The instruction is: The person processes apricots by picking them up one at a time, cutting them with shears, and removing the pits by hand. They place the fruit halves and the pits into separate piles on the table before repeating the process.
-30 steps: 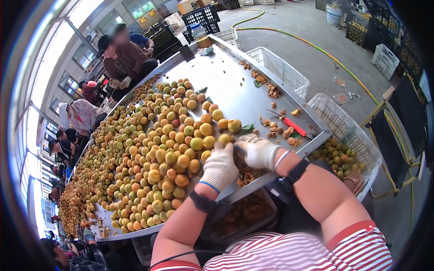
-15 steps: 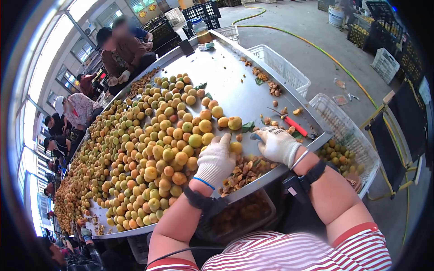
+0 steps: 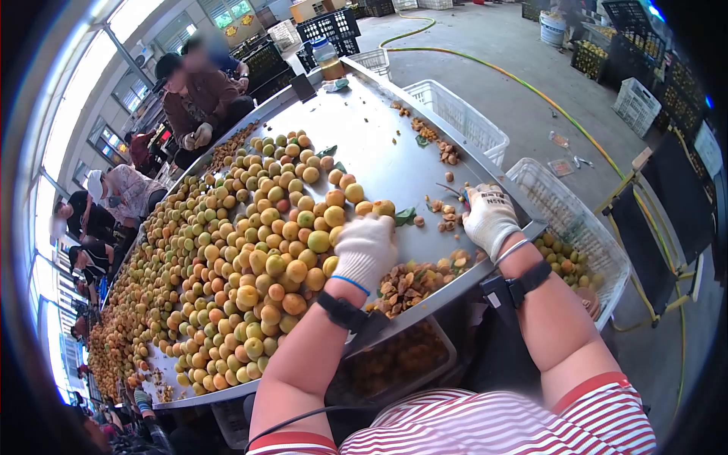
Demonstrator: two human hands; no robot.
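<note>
Pointing lengthwise leftward, a tool (image 3: 453,189) juts past the right hand (image 3: 489,215), grip unclear, like the left hand's (image 3: 367,246).

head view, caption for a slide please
Over a metal table, a gloved left hand beside piled fruit and a gloved right hand near fruit pieces.

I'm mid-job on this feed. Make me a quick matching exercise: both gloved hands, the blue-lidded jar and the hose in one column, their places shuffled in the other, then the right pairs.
Things
1. Left hand
2. Right hand
3. Blue-lidded jar
4. Hose

Places
A. Standing at the far end of the metal table
B. At the edge of the heap of whole fruit
C. Lying across the concrete floor
D. Near the table's near right corner

Right pairs: 1-B, 2-D, 3-A, 4-C
</note>
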